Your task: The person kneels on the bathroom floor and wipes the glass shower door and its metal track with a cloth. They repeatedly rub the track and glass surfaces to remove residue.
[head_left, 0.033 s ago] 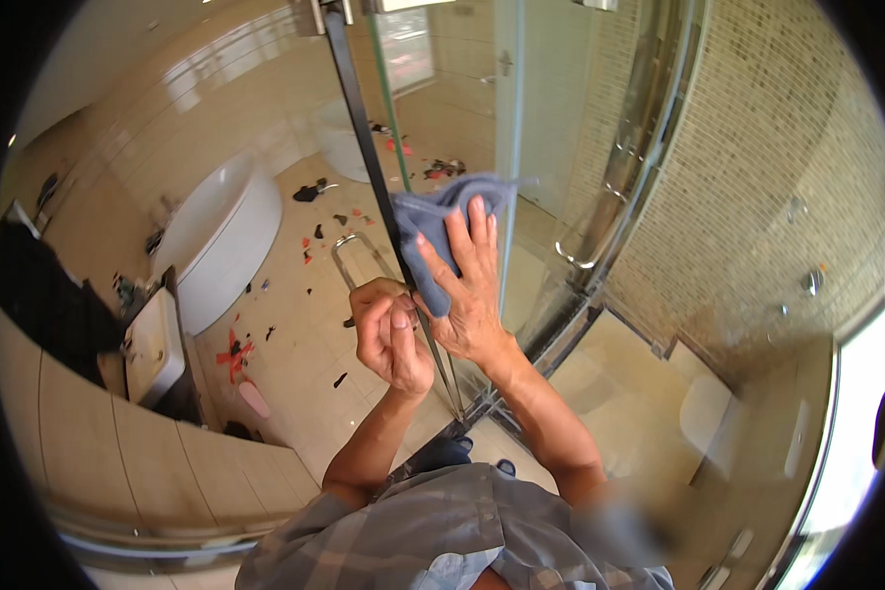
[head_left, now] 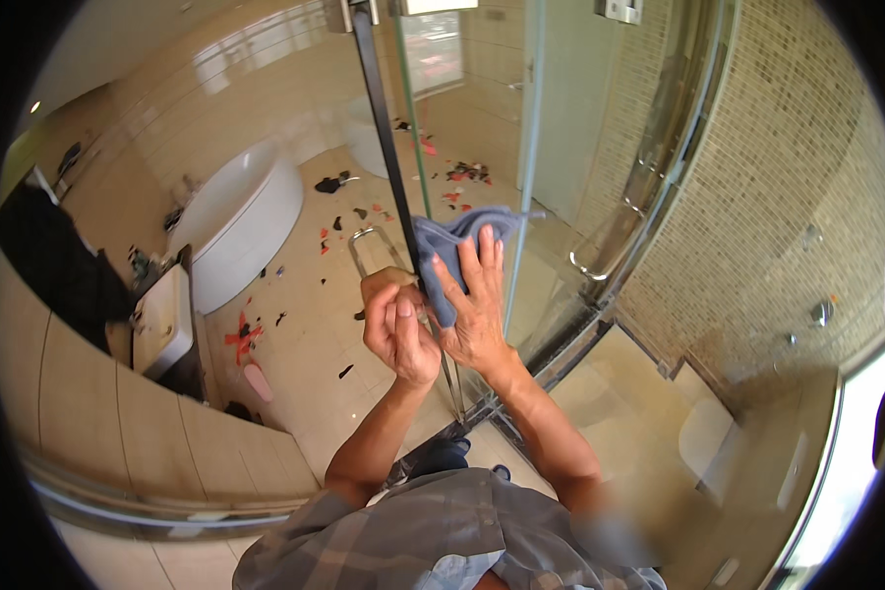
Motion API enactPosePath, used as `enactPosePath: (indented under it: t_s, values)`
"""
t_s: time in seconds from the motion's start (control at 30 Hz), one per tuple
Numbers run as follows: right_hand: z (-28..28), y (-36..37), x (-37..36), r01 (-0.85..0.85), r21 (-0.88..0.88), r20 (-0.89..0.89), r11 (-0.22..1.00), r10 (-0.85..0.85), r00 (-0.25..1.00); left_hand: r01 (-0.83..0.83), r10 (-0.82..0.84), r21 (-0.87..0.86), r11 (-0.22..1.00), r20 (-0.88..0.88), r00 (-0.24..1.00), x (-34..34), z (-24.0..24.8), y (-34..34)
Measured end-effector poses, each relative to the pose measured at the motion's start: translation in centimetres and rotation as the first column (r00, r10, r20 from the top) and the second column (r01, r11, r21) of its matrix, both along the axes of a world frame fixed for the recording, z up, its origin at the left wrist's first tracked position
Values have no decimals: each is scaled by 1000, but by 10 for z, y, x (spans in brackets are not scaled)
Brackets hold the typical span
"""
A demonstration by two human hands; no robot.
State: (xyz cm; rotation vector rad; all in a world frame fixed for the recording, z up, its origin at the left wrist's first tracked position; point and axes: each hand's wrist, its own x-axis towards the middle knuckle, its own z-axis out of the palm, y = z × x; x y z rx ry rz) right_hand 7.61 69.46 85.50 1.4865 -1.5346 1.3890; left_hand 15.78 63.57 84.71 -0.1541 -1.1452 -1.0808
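Pressing cloth (head_left: pixel 440 242), right grip (head_left: pixel 476 320) lies spread; left grip (head_left: pixel 401 332) curls, hold unclear, by handle (head_left: pixel 353 252), floor scraps (head_left: pixel 470 173) beyond.

Bathroom. Left of the left hand (head_left: pixel 401 329), from where I stand: beige tiled floor (head_left: pixel 305 379) littered with red and black scraps (head_left: pixel 245 337), white washbasin (head_left: pixel 170 334) further out. Ahead-left of that hand: white freestanding bathtub (head_left: pixel 251 236), beige wall tiles (head_left: pixel 305 98) behind. Right of the right hand (head_left: pixel 474 310): beige-brown mosaic wall (head_left: pixel 787 167), chrome fixture (head_left: pixel 823 313) on it. Far right of it: white glare (head_left: pixel 832 462), source unclear.
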Motion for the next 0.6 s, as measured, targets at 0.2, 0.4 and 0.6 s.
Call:
enactPosePath:
  t_s: [0.2,0.4,0.6]
  values:
    - [-13,-1,16,-83,-30,104,996,85,991,187,-189,375,908,-32,981,12,10,13]
    - [102,-18,-18,0,-104,-118,995,-13,993,79,-99,320,944,48,994,32,12,14]
    - [160,-25,-27,67,-233,-120,970,-97,988,-23,21,10,1000,106,994,30,29,22]
